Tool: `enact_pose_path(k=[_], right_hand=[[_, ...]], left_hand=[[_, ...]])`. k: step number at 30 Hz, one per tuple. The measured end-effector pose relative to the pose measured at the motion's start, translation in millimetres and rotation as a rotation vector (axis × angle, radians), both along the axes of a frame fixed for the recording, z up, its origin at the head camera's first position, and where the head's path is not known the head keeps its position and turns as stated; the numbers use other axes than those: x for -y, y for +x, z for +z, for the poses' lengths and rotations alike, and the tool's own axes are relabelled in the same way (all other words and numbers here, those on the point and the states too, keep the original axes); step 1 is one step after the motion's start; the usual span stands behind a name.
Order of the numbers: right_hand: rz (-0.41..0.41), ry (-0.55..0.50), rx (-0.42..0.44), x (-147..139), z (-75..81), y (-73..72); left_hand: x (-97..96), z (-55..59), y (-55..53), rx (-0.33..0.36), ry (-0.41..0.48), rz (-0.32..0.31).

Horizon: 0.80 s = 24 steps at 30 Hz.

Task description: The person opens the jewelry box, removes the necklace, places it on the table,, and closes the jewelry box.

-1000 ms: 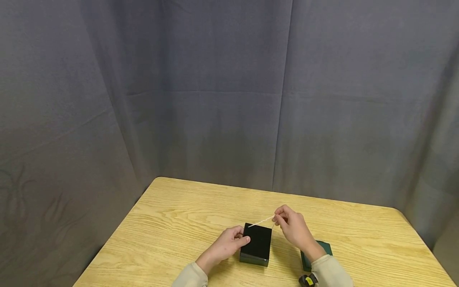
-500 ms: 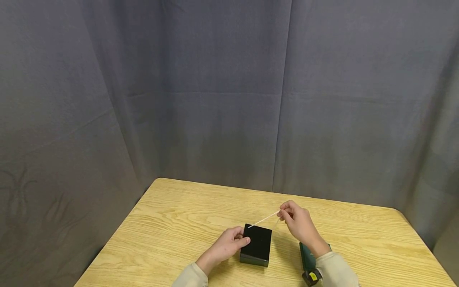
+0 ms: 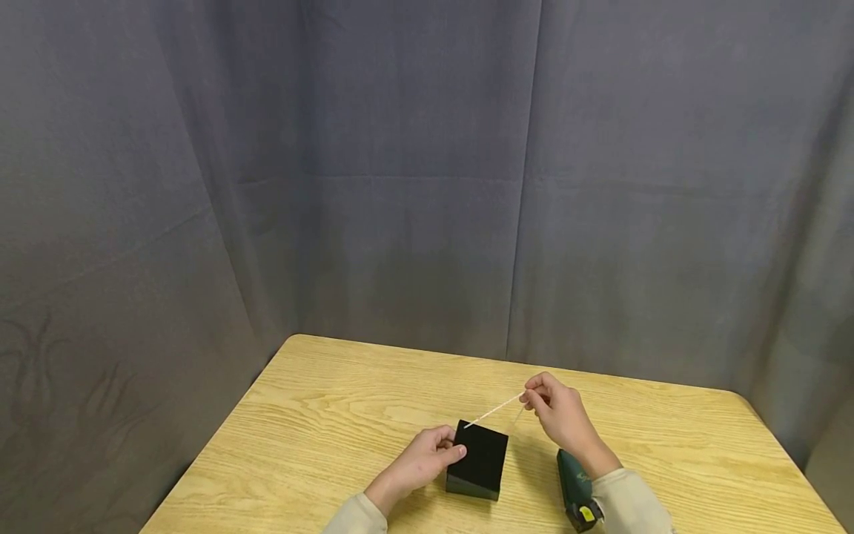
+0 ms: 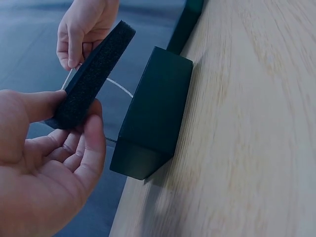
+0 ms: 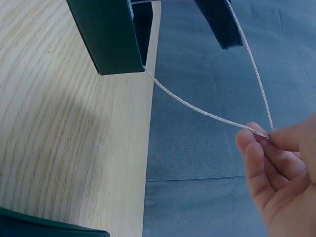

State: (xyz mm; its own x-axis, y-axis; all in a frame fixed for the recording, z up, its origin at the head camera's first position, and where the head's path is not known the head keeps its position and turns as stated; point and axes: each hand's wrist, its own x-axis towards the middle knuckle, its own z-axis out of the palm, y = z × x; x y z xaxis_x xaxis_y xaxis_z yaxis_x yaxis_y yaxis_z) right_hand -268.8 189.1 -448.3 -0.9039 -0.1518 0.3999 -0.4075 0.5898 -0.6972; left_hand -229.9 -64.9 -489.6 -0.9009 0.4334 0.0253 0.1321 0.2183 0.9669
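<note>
My left hand (image 3: 423,460) pinches a black foam insert (image 4: 101,69) between thumb and fingers, tilted up above an open dark green box (image 4: 158,98). The box stands on the table. My right hand (image 3: 559,415), up and to the right of the box, pinches a thin silvery-white rope-chain necklace (image 5: 197,108) between thumb and index finger. From that pinch one strand runs to the foam insert's far edge. The other strand curves down to the box's rim; part of the necklace is hidden behind the foam insert.
A dark green lid (image 3: 574,482) with faint lettering lies on the wooden table (image 3: 347,415), right of the box and partly under my right forearm. A black and yellow device (image 3: 586,514) sits at my right wrist. Grey curtains (image 3: 414,222) hang behind the table.
My right hand has moved right, away from the box, drawing the necklace into a longer straight line. The foam insert now tilts more over the box, while my left hand stays nearly in place.
</note>
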Motion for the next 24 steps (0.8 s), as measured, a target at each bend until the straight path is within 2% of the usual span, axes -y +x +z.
enact_pose_path(k=[11,17,24], right_hand=[[-0.013,0.001,0.012,-0.7,-2.8,-3.4],[-0.016,0.004,0.007,-1.8,-3.1,-5.1],[-0.069,0.003,0.016,-5.8,-0.3,-7.0]], left_hand=[[1.5,-0.3,0.3,-0.017,0.005,-0.023],[0.9,-1.8,-1.5,-0.011,-0.007,-0.015],[1.8,-3.4,-2.5,0.004,-0.003,-0.012]])
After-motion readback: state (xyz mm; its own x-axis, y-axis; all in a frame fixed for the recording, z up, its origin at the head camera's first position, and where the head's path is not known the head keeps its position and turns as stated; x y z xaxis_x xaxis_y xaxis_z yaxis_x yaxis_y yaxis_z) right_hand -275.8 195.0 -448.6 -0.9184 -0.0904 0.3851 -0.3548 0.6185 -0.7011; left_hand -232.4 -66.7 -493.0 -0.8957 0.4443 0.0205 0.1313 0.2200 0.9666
